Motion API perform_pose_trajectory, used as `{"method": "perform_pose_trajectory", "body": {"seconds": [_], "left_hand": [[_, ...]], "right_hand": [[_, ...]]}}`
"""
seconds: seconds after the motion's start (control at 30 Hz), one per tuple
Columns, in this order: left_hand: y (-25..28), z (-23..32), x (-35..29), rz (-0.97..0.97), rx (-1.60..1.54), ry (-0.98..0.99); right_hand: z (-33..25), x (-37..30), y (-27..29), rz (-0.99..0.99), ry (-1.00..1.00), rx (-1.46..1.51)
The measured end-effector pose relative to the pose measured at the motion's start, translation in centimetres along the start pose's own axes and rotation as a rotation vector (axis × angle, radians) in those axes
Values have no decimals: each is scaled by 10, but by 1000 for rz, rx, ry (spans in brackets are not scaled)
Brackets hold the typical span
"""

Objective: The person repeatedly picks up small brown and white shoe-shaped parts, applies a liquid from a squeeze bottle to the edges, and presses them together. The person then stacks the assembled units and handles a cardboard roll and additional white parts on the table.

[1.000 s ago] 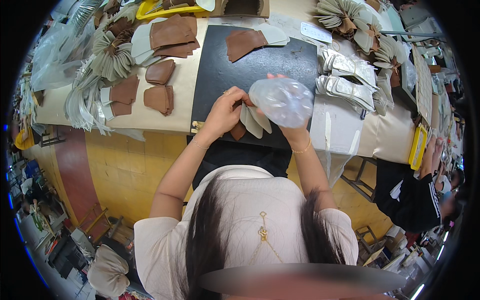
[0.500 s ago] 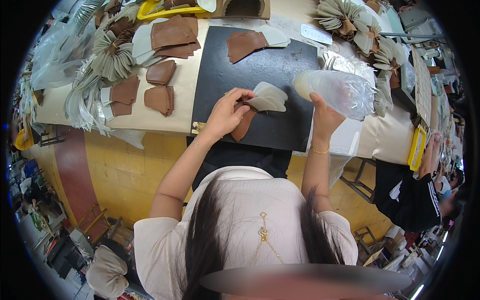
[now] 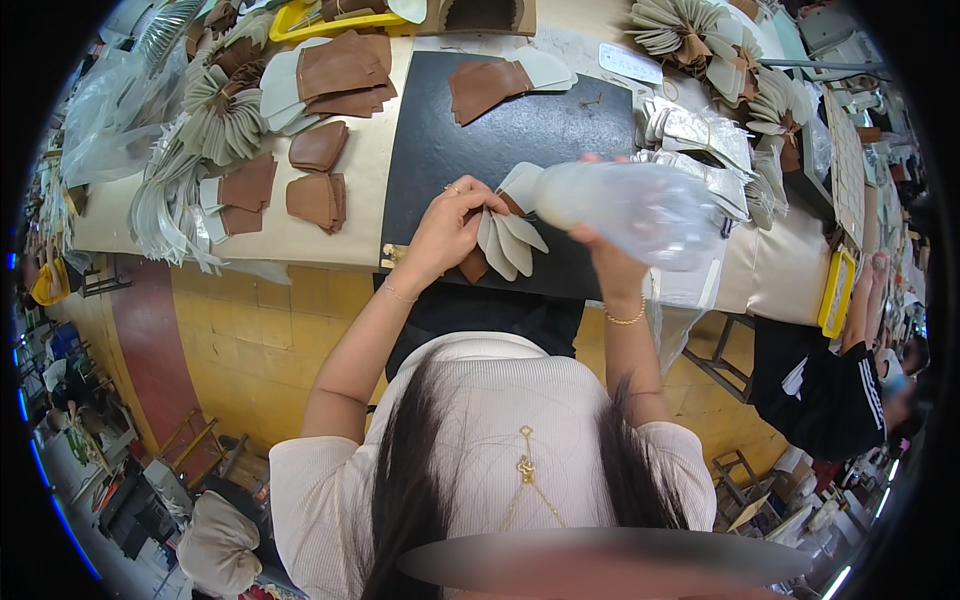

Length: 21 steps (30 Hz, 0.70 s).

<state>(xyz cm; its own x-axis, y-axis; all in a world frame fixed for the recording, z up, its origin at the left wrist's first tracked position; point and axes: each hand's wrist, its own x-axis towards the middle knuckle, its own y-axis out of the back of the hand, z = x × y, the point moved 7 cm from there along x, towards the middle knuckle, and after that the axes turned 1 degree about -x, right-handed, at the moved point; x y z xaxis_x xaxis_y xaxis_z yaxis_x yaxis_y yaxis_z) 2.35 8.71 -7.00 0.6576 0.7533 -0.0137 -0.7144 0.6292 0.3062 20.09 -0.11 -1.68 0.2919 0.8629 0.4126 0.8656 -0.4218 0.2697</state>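
Observation:
My left hand (image 3: 456,226) pinches a fanned bunch of brown leather pieces with pale grey ends (image 3: 510,243) over the black work board (image 3: 430,130). In my right hand (image 3: 605,258) is a clear plastic bottle (image 3: 625,205), tilted almost flat and blurred by motion. The bottle's narrow end sits close to the pale leather ends, partly in front of them; whether it touches them I cannot tell. Farther back on the board lies a stack of brown and pale leather pieces (image 3: 492,92).
Stacks of brown leather pieces (image 3: 318,200) lie left of the board, beside fanned pale bundles (image 3: 222,110). A yellow tray (image 3: 300,22) stands at the back. Silvery wrapped bundles (image 3: 700,135) and a white card (image 3: 629,62) are at the right. A person in dark clothing (image 3: 815,390) is at far right.
The bottle has moved left with my right hand, toward the leather pieces. In my left hand the pale ends have fanned out and turned downward, toward me.

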Motion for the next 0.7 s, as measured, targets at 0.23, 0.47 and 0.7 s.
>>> {"method": "perform_pose_trajectory", "body": {"seconds": [0.23, 0.47, 0.7], "left_hand": [[2, 0, 0, 1, 24, -2], [2, 4, 4, -7, 37, 19], [3, 10, 3, 18, 80, -5]], "right_hand": [[2, 7, 4, 117, 284, -507], [-6, 14, -17, 90, 93, 106], [1, 34, 0, 266, 0, -103]]}}
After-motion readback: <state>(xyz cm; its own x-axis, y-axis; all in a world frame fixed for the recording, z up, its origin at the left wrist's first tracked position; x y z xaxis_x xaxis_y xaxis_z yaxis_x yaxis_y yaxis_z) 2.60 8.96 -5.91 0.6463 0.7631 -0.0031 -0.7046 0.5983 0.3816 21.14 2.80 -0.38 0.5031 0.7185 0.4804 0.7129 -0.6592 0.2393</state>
